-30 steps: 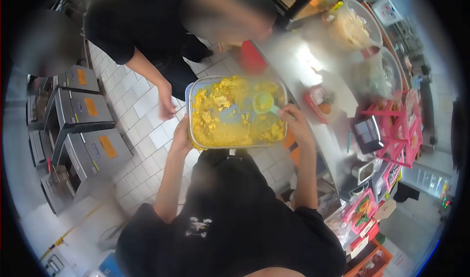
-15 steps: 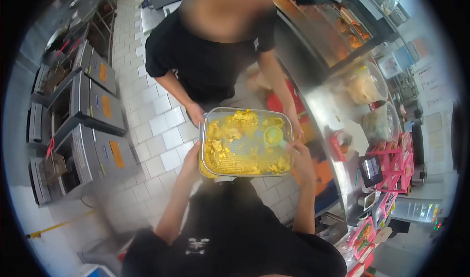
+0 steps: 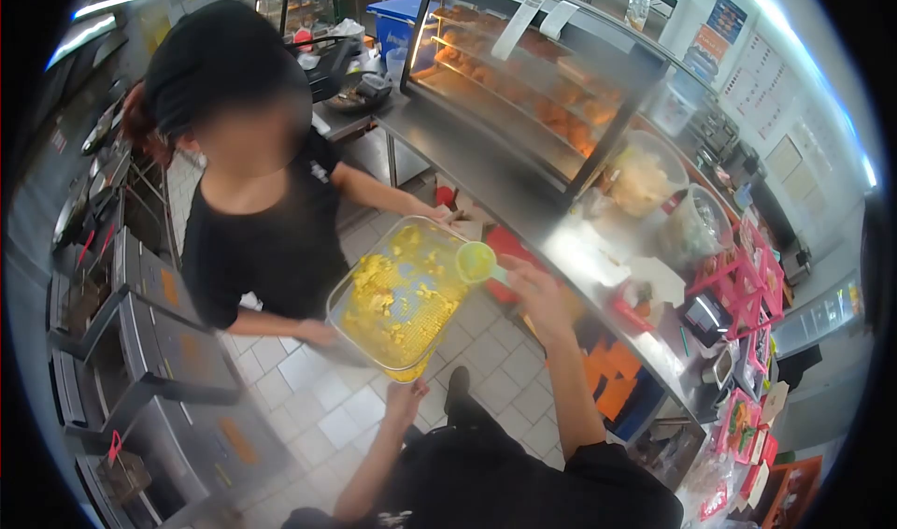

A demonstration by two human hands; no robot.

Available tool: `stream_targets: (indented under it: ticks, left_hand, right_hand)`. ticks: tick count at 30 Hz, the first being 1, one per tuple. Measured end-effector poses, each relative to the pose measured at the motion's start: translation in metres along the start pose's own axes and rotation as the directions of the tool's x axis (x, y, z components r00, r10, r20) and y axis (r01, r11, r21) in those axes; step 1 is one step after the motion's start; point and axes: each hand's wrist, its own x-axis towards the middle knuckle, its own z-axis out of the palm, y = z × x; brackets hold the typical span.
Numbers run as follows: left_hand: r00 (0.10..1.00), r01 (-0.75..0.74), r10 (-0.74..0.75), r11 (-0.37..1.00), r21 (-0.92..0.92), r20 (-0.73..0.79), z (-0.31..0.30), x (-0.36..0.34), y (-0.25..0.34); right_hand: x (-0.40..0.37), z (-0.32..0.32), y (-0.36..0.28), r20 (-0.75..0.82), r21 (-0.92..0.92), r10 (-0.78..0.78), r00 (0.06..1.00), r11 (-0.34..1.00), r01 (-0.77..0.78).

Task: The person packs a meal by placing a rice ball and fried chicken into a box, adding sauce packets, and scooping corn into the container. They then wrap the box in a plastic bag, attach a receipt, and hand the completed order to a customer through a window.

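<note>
A metal tray [image 3: 348, 289] with a wire rack and yellow crumbs hangs tilted over the tiled floor. My left hand [image 3: 407, 401] grips its near corner from below. My right hand [image 3: 531, 288] holds a small green scoop [image 3: 475, 262] at the tray's right rim. A co-worker in a black shirt [image 3: 266, 230] faces me and holds the tray's far side with both hands, one hand [image 3: 316, 334] at the left edge, the other [image 3: 437, 213] at the far corner.
A steel counter [image 3: 523, 193] runs along the right with a heated display case of fried food [image 3: 523, 71], clear tubs [image 3: 645, 178] and pink racks [image 3: 747, 291]. Fryer units [image 3: 140, 342] line the left. White floor tiles [image 3: 322, 403] lie between.
The view has lifted. The tray has swung to the left and tilted, the co-worker now holds its far side with both hands, and my left hand has dropped to the near corner.
</note>
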Motion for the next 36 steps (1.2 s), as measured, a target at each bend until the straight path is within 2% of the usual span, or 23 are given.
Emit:
stream_targets:
  ticks: [3, 5, 8, 9, 11, 13, 14, 15, 16, 17, 19, 20, 21, 22, 23, 25, 28, 30, 31, 33, 34, 35, 36]
  left_hand:
    - [0.994, 0.064, -0.062, 0.998, -0.02, 0.091, 0.018, 0.037, 0.004]
    - [0.995, 0.04, -0.036, 0.998, -0.043, 0.088, 0.039, 0.055, 0.007]
    - [1.0, 0.004, -0.008, 0.989, 0.146, 0.023, 0.056, 0.104, 0.022]
    - [1.0, -0.016, 0.013, 0.978, 0.209, 0.014, 0.056, 0.121, 0.022]
    - [0.996, -0.058, 0.077, 0.953, 0.297, -0.053, 0.071, 0.137, 0.033]
    - [0.99, -0.073, 0.104, 0.953, 0.293, -0.091, 0.077, 0.146, 0.057]
    - [0.99, -0.079, 0.108, 0.96, 0.269, -0.095, 0.079, 0.148, 0.066]
    - [0.982, -0.07, 0.109, 0.97, 0.233, -0.157, 0.078, 0.149, 0.071]
    - [0.981, -0.107, 0.138, 0.971, 0.213, -0.137, 0.077, 0.152, 0.079]
    - [0.978, -0.158, 0.182, 0.966, 0.204, -0.106, 0.076, 0.159, 0.083]
    - [0.966, -0.164, 0.195, 0.969, 0.182, -0.17, 0.077, 0.165, 0.081]
    - [0.965, -0.154, 0.188, 0.971, 0.182, -0.181, 0.076, 0.172, 0.086]
    - [0.966, -0.162, 0.196, 0.967, 0.195, -0.168, 0.073, 0.18, 0.095]
    - [0.947, -0.176, 0.224, 0.962, 0.211, -0.233, 0.07, 0.186, 0.103]
    - [0.928, -0.179, 0.242, 0.956, 0.232, -0.282, 0.067, 0.191, 0.112]
    - [0.919, -0.159, 0.232, 0.958, 0.237, -0.318, 0.042, 0.217, 0.126]
    - [0.905, -0.164, 0.233, 0.963, 0.214, -0.355, 0.017, 0.249, 0.145]
    - [0.926, -0.161, 0.205, 0.974, 0.158, -0.317, 0.007, 0.265, 0.166]
    - [0.934, -0.157, 0.203, 0.973, 0.171, -0.294, 0.009, 0.269, 0.175]
    - [0.929, -0.209, 0.254, 0.96, 0.185, -0.27, 0.011, 0.288, 0.202]
    - [0.928, -0.239, 0.271, 0.96, 0.147, -0.256, 0.015, 0.296, 0.215]
    - [0.94, -0.226, 0.259, 0.96, 0.164, -0.222, 0.015, 0.313, 0.226]
    - [0.919, -0.226, 0.29, 0.943, 0.244, -0.267, 0.016, 0.328, 0.232]
  right_hand:
    - [0.046, 0.005, -0.001, 0.018, 0.121, 0.018, 1.0, 0.993, -0.02]
    - [0.07, 0.003, -0.004, 0.021, 0.061, 0.006, 1.0, 0.998, -0.007]
    - [0.13, 0.001, 0.002, 0.144, 0.167, -0.018, 0.989, 0.986, -0.006]
    - [0.148, 0.002, 0.002, 0.17, 0.156, 0.009, 0.985, 0.987, -0.036]
    - [0.183, 0.028, 0.003, 0.204, 0.064, -0.032, 0.978, 0.998, 0.019]
    - [0.22, 0.061, 0.028, 0.252, -0.109, -0.141, 0.957, 0.979, 0.173]
    - [0.235, 0.078, 0.031, 0.315, -0.099, -0.108, 0.943, 0.984, 0.145]
    - [0.248, 0.096, 0.033, 0.32, -0.183, -0.205, 0.925, 0.945, 0.272]
    - [0.262, 0.115, 0.036, 0.331, -0.257, -0.311, 0.891, 0.879, 0.402]
    - [0.279, 0.131, 0.043, 0.376, -0.23, -0.302, 0.876, 0.886, 0.404]
    - [0.302, 0.158, 0.067, 0.404, -0.269, -0.387, 0.829, 0.815, 0.513]
    - [0.31, 0.171, 0.082, 0.41, -0.258, -0.386, 0.826, 0.82, 0.511]
    - [0.321, 0.191, 0.094, 0.452, -0.29, -0.406, 0.794, 0.775, 0.561]
    - [0.338, 0.211, 0.105, 0.472, -0.332, -0.429, 0.77, 0.723, 0.606]
    - [0.35, 0.229, 0.118, 0.529, -0.32, -0.512, 0.677, 0.619, 0.717]
    - [0.365, 0.267, 0.14, 0.494, -0.543, -0.345, 0.798, 0.594, 0.594]
    - [0.383, 0.294, 0.133, 0.437, -0.536, -0.299, 0.848, 0.671, 0.512]
    - [0.396, 0.298, 0.125, 0.538, -0.556, -0.125, 0.834, 0.69, 0.463]
    - [0.4, 0.296, 0.128, 0.515, -0.568, -0.134, 0.846, 0.687, 0.454]
    - [0.421, 0.298, 0.141, 0.41, -0.363, -0.22, 0.885, 0.851, 0.38]
    - [0.431, 0.289, 0.146, 0.38, -0.313, -0.301, 0.875, 0.848, 0.428]
    - [0.444, 0.274, 0.146, 0.343, -0.331, -0.307, 0.888, 0.845, 0.421]
    - [0.453, 0.254, 0.148, 0.329, -0.315, -0.295, 0.897, 0.861, 0.399]
